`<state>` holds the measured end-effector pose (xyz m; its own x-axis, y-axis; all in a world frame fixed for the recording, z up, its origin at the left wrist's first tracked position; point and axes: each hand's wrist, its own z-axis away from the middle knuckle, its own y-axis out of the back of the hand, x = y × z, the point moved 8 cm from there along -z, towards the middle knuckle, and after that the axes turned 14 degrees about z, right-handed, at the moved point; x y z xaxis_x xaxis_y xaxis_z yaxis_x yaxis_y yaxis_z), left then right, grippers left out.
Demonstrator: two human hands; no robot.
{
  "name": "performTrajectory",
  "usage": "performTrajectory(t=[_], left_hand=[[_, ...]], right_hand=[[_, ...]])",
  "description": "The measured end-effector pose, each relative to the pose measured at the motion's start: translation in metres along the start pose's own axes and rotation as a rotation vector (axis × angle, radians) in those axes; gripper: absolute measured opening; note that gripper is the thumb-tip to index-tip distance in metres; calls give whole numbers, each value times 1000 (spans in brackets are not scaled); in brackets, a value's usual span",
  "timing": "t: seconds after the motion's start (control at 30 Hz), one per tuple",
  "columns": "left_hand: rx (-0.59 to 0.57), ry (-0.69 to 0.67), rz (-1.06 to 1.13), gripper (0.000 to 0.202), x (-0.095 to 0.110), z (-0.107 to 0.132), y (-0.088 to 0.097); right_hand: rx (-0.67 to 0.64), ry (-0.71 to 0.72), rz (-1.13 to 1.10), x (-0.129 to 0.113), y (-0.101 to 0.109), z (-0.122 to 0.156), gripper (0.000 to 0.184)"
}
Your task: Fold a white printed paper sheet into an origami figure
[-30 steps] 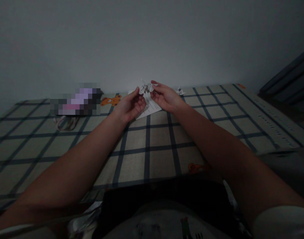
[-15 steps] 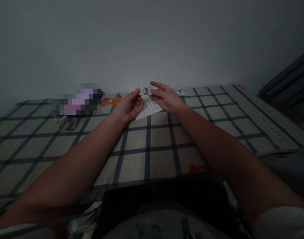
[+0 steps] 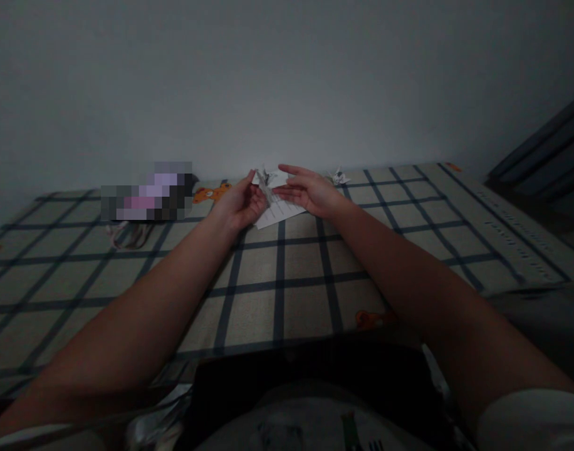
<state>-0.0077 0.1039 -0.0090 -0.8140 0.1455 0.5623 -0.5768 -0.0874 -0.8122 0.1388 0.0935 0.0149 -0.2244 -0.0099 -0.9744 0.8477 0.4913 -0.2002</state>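
My left hand pinches a small folded white paper figure by its lower part, just above a printed white sheet that lies on the checked bedsheet. My right hand hovers beside the figure on its right with fingers stretched out and apart, holding nothing. A second small folded paper figure sits on the sheet by the wall, to the right of my right hand.
A blurred-out pinkish object lies at the back left near the wall, with a looped cord or strap in front of it. A dark panel stands at the right. Dark clothing covers my lap at the bottom.
My right hand has let go of the paper figure and opened flat. My left hand keeps the figure, now lower and closer to the printed sheet.
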Motion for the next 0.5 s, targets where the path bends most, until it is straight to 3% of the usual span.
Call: performTrajectory(t=[0.1, 0.23, 0.4, 0.5], left_hand=[[-43, 22, -71, 11, 0, 0, -2], [-106, 20, -167, 12, -4, 8, -12], [-129, 65, -197, 23, -11, 12, -19], [-126, 40, -161, 15, -8, 5, -13]], right_hand=[[-91, -55, 35, 4, -9, 2, 29], [-157, -61, 141, 9, -16, 1, 8], [-180, -56, 209, 14, -20, 1, 7], [-133, -19, 234, 8, -20, 1, 9]])
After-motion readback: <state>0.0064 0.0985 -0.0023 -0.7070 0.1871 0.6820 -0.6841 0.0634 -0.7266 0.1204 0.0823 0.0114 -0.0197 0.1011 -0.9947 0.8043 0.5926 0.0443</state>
